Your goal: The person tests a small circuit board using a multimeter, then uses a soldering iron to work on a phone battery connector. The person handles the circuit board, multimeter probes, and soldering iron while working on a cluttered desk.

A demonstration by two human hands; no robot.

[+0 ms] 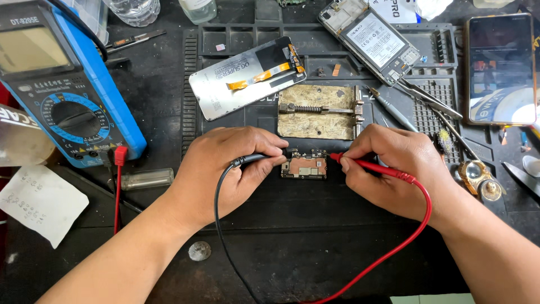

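- The left hand [228, 169], at the centre of the frame, is pinching a black test probe [260, 159] between thumb and fingers, its tip pointing at the left edge of a small circuit board [304, 166].
- The right hand [402, 166], just right of centre, is gripping a red test probe [371, 165] the same way, its tip touching the board's upper right corner.
- The circuit board is lying flat on a black work mat [315, 225] at mid-frame, between the two hands.
- The red lead [413, 225] is looping down toward the lower edge; the black lead [220, 225] is running down beside the left wrist.
- A blue multimeter [62, 84] is sitting at upper left.
- A detached phone screen [247, 76] is lying above the hands, an opened phone [371, 39] at upper right.
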